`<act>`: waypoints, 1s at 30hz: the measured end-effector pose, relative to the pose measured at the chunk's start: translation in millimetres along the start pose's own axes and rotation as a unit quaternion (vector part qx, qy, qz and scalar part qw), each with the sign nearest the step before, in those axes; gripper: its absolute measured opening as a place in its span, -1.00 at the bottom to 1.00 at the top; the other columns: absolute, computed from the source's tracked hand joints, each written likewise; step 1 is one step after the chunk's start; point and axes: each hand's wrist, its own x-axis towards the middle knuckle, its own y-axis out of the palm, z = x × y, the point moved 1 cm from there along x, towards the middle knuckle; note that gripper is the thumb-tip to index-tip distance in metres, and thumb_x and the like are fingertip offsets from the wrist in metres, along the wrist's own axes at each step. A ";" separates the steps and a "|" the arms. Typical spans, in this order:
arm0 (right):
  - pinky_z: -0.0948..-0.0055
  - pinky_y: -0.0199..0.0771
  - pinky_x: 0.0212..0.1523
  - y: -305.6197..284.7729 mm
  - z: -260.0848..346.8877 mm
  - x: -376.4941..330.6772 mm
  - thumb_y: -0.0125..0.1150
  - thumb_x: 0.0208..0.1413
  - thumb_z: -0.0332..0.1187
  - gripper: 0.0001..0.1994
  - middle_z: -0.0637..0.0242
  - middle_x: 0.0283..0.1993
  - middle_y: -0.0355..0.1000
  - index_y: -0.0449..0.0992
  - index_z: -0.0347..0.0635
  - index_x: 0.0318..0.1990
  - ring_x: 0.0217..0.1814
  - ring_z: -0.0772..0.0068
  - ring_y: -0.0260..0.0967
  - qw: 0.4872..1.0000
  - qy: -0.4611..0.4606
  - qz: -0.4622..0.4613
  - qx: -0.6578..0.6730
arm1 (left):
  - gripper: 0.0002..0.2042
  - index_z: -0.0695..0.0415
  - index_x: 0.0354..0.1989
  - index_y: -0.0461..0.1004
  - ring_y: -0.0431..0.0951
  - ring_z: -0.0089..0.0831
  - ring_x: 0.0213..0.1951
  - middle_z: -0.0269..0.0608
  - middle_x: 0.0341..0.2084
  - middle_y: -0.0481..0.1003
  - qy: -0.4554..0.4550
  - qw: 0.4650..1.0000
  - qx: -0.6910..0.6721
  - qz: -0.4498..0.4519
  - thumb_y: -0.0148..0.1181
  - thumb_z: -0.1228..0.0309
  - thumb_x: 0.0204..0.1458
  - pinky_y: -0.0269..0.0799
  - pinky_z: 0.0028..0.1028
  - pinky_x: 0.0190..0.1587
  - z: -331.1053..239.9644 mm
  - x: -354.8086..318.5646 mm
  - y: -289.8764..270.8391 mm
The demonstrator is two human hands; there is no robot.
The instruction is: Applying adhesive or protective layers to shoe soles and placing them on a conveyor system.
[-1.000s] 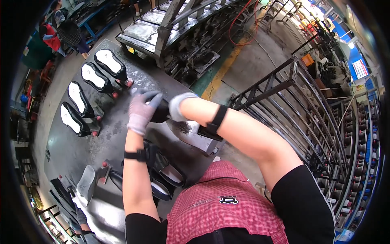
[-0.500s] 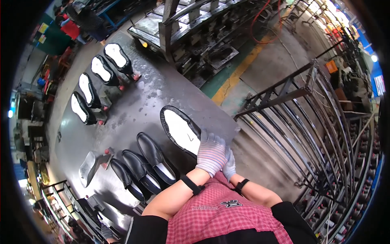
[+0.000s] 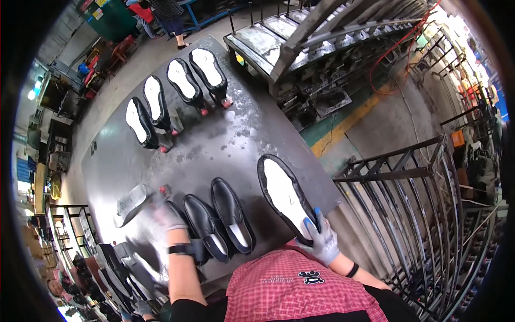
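In my right hand (image 3: pixel 321 239), gloved with blue fingertips, is the heel end of a black shoe (image 3: pixel 263 174). The shoe lies sole up, its white insole board showing inside a gathered black edge. My left hand (image 3: pixel 168 214), in a pale glove, is smeared by motion over the leftmost of three upright black slip-on shoes, which it partly covers. Beside it stand the middle slip-on (image 3: pixel 201 214) and the right-hand slip-on (image 3: pixel 228 201), toes pointing away from me. A grey shoe last (image 3: pixel 133 204) lies just left of my left hand.
The dark metal table (image 3: pixel 188 166) carries several sole-up black shoes (image 3: pixel 185 80) at its far side. A metal rack (image 3: pixel 397 166) stands to the right and a heavy frame (image 3: pixel 300 43) beyond the table. Another person (image 3: pixel 166 16) stands at the far left; another gloved hand (image 3: pixel 142 307) shows lower left.
My left hand has left the sole-up shoe's heel and swung left to the upright slip-ons. My right hand stays at the heel. The view has shifted, so the table sits further right.
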 end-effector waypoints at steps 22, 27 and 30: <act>-0.16 -0.22 0.49 75.3 85.4 371.5 0.12 0.02 0.30 -0.11 -0.13 0.56 -0.26 0.11 0.06 0.45 0.57 -0.29 -0.27 0.992 -0.030 -0.002 -0.123 | -0.09 -0.03 0.35 0.17 0.21 -0.07 0.31 -0.13 0.26 0.28 -0.290 0.879 -0.348 0.148 0.21 -0.36 -0.10 0.08 0.08 0.36 44.7 47.0 37.1; -0.03 0.36 0.24 55.2 103.4 242.8 0.44 -0.16 -0.07 -0.06 -0.22 0.41 0.02 0.10 0.17 0.44 0.34 -0.33 0.15 0.966 -0.190 0.170 -0.047 | -0.18 0.18 0.25 0.26 0.43 -0.22 0.12 -0.09 0.06 0.43 -0.368 0.837 -0.279 0.293 0.31 -0.17 -0.04 0.34 -0.19 0.22 39.6 -49.6 118.0; -0.02 0.41 0.18 23.9 64.0 191.1 0.37 -0.10 -0.12 -0.11 -0.16 0.31 0.14 0.07 0.27 0.45 0.29 -0.22 0.24 0.985 -0.081 0.153 0.003 | -0.33 0.23 0.21 0.31 0.50 -0.30 0.02 -0.12 0.02 0.46 -0.371 0.838 -0.206 0.344 0.32 0.03 0.03 0.44 -0.27 0.09 32.1 -109.4 139.2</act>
